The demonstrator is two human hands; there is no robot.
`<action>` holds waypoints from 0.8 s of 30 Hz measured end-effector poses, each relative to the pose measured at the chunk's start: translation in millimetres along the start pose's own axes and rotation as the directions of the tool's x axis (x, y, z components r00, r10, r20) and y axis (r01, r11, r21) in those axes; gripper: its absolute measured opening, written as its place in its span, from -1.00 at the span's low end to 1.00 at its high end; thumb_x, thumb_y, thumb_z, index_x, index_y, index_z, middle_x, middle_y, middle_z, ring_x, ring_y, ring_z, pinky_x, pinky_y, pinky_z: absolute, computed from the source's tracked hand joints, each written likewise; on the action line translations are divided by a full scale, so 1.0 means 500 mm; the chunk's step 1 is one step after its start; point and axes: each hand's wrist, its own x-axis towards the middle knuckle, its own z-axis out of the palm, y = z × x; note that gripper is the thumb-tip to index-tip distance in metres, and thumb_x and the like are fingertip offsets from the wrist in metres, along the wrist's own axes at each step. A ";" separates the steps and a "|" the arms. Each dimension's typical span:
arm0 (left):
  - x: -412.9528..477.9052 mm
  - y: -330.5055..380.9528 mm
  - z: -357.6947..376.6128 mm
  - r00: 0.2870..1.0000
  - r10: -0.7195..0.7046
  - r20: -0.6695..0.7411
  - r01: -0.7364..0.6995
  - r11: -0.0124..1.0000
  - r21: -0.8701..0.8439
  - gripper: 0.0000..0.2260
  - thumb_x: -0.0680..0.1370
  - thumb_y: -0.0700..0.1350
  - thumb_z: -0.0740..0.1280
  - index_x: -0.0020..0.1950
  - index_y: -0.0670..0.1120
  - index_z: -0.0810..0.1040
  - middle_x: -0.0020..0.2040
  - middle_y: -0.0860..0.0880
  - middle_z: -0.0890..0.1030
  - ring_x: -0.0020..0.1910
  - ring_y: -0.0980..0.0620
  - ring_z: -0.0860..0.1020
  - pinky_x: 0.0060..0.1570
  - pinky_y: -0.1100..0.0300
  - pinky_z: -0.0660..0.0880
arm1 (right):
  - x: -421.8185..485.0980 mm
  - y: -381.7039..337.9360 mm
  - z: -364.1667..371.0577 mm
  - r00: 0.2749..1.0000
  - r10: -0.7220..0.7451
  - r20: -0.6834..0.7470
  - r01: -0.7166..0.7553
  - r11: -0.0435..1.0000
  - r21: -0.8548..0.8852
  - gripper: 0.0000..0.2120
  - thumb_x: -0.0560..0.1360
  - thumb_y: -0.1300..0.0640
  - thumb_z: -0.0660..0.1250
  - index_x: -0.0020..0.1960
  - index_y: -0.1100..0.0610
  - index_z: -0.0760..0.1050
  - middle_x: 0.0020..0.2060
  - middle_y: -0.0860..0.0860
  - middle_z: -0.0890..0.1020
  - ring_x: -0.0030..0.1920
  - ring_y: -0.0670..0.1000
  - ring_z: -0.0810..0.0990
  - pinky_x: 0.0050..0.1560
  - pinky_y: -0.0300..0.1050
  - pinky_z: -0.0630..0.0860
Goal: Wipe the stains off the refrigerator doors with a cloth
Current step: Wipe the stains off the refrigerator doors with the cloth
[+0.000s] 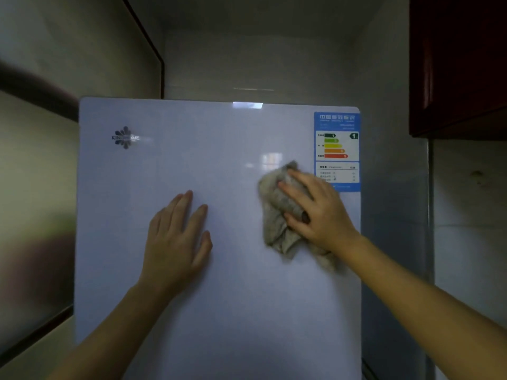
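The glossy white refrigerator door (219, 311) fills the middle of the view. A crumpled grey-beige cloth (277, 215) is pressed against its upper right part, just left of the blue energy label (337, 150). My right hand (315, 209) lies over the cloth with fingers spread, pressing it to the door and covering the label's lower left corner. My left hand (178, 239) rests flat on the door to the left of the cloth, fingers apart, holding nothing. No stain is clearly visible on the door.
A dark logo (125, 137) sits at the door's upper left. A dark red wall cabinet (461, 64) hangs at the upper right. A dark-framed panel (35, 187) stands to the left, a tiled wall (472, 229) to the right.
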 end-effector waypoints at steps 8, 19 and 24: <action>-0.015 0.017 0.014 1.000 -0.013 -0.002 0.013 1.000 -0.010 -0.52 0.59 0.04 0.17 0.42 -0.18 0.49 0.52 -0.26 0.37 0.49 -0.28 0.35 0.40 -0.17 0.30 | -0.139 -0.114 0.044 0.998 0.061 0.003 -0.061 0.994 0.086 -0.41 0.56 -0.10 0.36 0.54 0.03 0.37 0.52 0.14 0.37 0.47 0.19 0.39 0.44 0.14 0.35; -0.061 -0.008 0.017 0.999 0.003 -0.038 -0.002 1.000 0.016 -0.54 0.60 0.02 0.17 0.41 -0.18 0.51 0.52 -0.25 0.38 0.48 -0.29 0.37 0.36 -0.18 0.33 | -0.181 -0.036 -0.006 0.878 0.443 -0.183 -0.429 0.896 0.117 -0.46 0.56 -0.02 0.35 0.50 0.13 0.42 0.50 0.15 0.34 0.47 0.18 0.35 0.46 0.21 0.35; -0.066 0.003 0.024 0.999 -0.019 -0.034 0.020 1.000 0.016 -0.52 0.59 0.03 0.18 0.44 -0.19 0.47 0.54 -0.26 0.34 0.50 -0.29 0.32 0.41 -0.18 0.26 | -0.260 -0.071 0.008 0.972 0.233 -0.031 -0.231 0.972 0.039 -0.47 0.60 -0.08 0.30 0.49 0.14 0.43 0.50 0.18 0.36 0.45 0.21 0.39 0.45 0.15 0.36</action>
